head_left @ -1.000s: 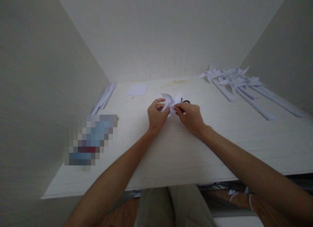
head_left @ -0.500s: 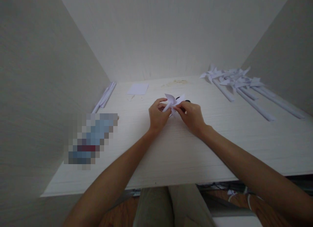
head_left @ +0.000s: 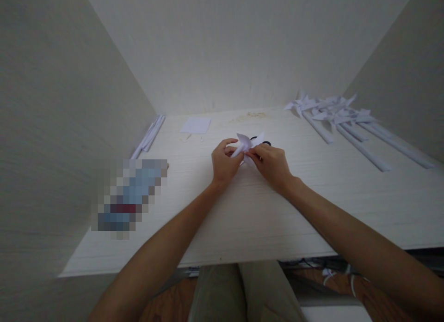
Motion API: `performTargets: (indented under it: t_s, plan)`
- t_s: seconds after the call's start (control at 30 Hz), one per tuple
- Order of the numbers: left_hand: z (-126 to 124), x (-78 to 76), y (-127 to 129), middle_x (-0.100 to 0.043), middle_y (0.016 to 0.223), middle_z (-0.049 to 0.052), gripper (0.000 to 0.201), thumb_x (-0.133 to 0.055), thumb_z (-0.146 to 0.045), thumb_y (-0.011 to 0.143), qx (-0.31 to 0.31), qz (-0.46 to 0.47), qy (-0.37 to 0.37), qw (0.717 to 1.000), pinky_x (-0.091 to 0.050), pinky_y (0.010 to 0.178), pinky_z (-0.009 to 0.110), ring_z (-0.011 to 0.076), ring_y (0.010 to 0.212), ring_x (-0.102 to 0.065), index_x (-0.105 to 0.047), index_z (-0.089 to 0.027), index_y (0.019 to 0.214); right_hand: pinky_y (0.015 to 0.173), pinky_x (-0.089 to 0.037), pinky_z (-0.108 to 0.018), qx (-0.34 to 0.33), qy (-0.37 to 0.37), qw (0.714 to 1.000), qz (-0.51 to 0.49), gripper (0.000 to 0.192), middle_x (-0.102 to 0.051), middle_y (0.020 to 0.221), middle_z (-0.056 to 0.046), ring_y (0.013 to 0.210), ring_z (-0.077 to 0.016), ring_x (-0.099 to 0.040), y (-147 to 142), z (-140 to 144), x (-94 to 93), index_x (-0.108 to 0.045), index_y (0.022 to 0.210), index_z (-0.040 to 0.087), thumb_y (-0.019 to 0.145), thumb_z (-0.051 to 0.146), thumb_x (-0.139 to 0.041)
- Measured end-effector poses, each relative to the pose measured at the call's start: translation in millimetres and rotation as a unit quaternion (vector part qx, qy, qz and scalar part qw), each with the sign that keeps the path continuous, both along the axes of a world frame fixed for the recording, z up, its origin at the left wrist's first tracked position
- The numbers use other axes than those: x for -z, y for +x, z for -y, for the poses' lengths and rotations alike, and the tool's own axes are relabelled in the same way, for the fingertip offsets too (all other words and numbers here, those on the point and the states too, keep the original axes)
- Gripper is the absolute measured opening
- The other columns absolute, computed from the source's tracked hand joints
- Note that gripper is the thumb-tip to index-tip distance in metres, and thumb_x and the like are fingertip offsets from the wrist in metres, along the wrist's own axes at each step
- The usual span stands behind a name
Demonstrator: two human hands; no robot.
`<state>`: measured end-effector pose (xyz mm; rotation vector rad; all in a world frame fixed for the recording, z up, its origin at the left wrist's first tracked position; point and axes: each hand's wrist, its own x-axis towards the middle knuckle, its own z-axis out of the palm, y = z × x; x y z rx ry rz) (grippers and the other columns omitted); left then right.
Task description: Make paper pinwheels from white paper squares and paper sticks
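Between my two hands, above the middle of the table, is a white paper pinwheel [head_left: 244,142] with folded blades pointing up and outward. My left hand [head_left: 225,162] grips it from the left, thumb and fingers closed on the paper. From the right, my right hand [head_left: 272,165] pinches near the pinwheel's centre with thumb and forefinger. Whatever small piece may lie inside that pinch is hidden. Just behind the right hand, the black handles of a pair of scissors [head_left: 266,143] show; the rest of it is covered.
Several finished paper pinwheels on rolled paper sticks [head_left: 362,148] lie at the right back of the white table [head_left: 263,225]. Rolled paper tubes [head_left: 149,136] lie along the left wall. A square paper sheet [head_left: 196,125] lies at the back. A blurred-out bluish item [head_left: 135,192] is at left.
Both hands stay in nearly the same place on the pinwheel. Its blades have shifted very slightly to the right, and more of the black scissor handles shows.
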<state>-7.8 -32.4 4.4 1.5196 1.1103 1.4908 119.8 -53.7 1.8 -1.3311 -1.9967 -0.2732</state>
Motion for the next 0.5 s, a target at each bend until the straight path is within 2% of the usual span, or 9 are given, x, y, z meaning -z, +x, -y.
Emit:
performTargets:
  t_s: [0.23,0.5]
  plan:
    - [-4.3,1.6,-0.9,-0.061,0.057,-0.001,0.031,-0.061,-0.010,0.051,0.001,0.062,-0.067,0.996,-0.041,0.044,0.018,0.0105,0.049,-0.056,-0.055,-0.013,0.082,0.054,-0.034,-0.023,-0.018,-0.003,1.000,-0.016,0.026,-0.061,0.064,-0.005,0.060,-0.0129,-0.054,4.5,-3.2,2.1,-0.062,0.067,0.015,0.081,0.028,-0.045]
    - [-2.8,-0.6,0.3,-0.061,0.057,0.000,0.031,-0.061,-0.010,0.051,0.002,0.073,-0.084,0.994,-0.042,0.045,0.019,0.0109,0.050,-0.057,-0.055,-0.013,0.082,0.053,-0.035,-0.023,-0.013,0.005,1.000,-0.018,0.020,-0.063,0.065,-0.004,0.055,-0.0120,-0.053,1.0,-2.6,1.4,-0.060,0.075,0.014,0.081,0.024,-0.044]
